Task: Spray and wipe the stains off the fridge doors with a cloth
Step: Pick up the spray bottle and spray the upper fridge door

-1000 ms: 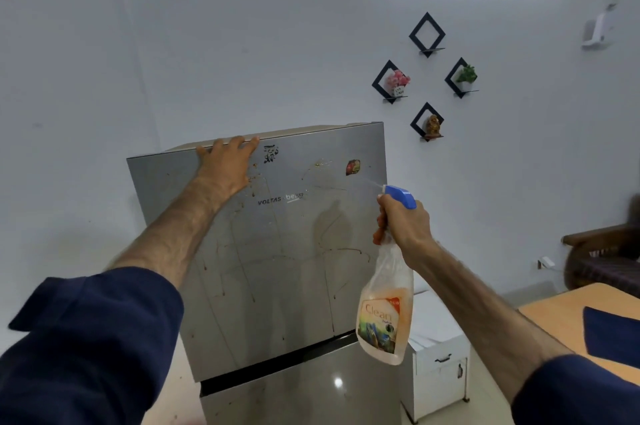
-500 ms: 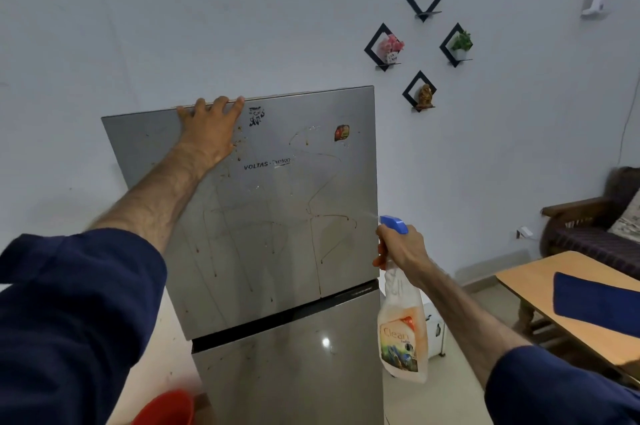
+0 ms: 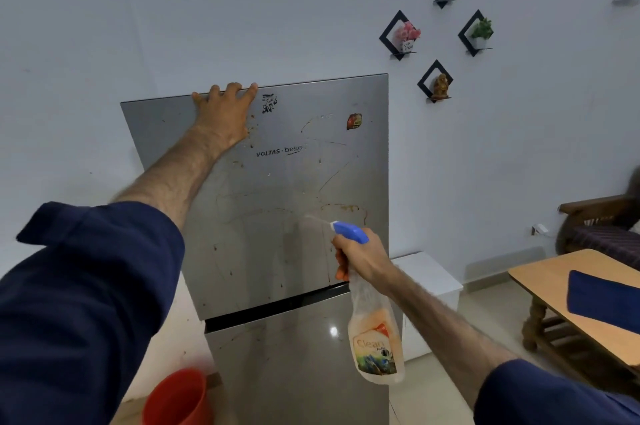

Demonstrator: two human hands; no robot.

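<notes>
A: Where do things stand?

B: The left hand [image 3: 225, 116] lies flat on the upper door of the grey steel two-door fridge [image 3: 277, 189], fingers straight and hooked over its top edge, steadying it. The right hand [image 3: 360, 256] grips the neck of the clear plastic spray bottle with the blue nozzle [image 3: 372, 313], fingers curled on the trigger, nozzle aimed at the door's lower right part, just off the metal. A faint mist shows at the nozzle tip.

A: And the stains?

B: Brown streaks and drips [image 3: 343, 208] run across the upper door, with specks beside the left hand and near the door gap. The lower door looks lightly marked.

A: The cloth?

B: A dark blue cloth [image 3: 602, 303] lies on the wooden tabletop [image 3: 540, 282] at the right, well apart from the fridge.

A: So how to spray well?

B: I'd judge: keep the nozzle a little off the surface, work across the streaks evenly, cover the specks up by the left hand too, and don't flood it, or runs will drip into the gap. Then fetch the cloth.
</notes>
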